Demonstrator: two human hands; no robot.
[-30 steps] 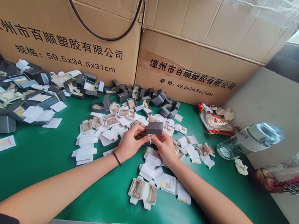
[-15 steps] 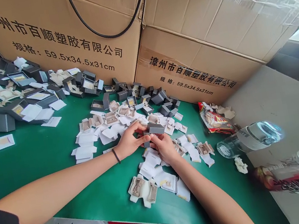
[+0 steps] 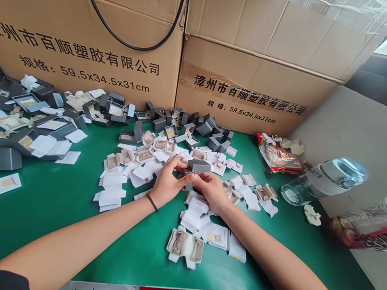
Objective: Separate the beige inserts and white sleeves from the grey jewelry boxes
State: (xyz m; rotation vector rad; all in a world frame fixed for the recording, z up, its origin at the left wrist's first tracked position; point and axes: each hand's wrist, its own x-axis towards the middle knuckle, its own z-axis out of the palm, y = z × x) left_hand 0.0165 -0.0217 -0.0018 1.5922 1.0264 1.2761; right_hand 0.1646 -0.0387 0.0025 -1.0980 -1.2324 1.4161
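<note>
Both my hands are closed on one small dark grey box point(image 3: 199, 166) held above the middle of the table. My left hand point(image 3: 168, 182) grips its left side, thumb and fingers pinching it. My right hand point(image 3: 209, 188) holds it from the near right side, fingertips close to my left thumb. The inside of the box is hidden by my fingers. White paper pieces point(image 3: 197, 205) and beige box inserts point(image 3: 144, 152) lie around and beneath my hands. Nearer to me rests an opened-out insert point(image 3: 185, 247) with a beige lining.
Behind the papers lie several small dark boxes point(image 3: 209, 127); larger dark boxes point(image 3: 1, 158) are heaped at left. Tall cardboard cartons point(image 3: 85, 39) line the back. On the right are a red snack packet point(image 3: 278, 155), a clear bottle point(image 3: 319, 180) and a plastic cup point(image 3: 383, 226).
The camera view has shifted very slightly. Both hands still hold the small grey box in nearly the same place, with the box turned or moved a little to the left.
</note>
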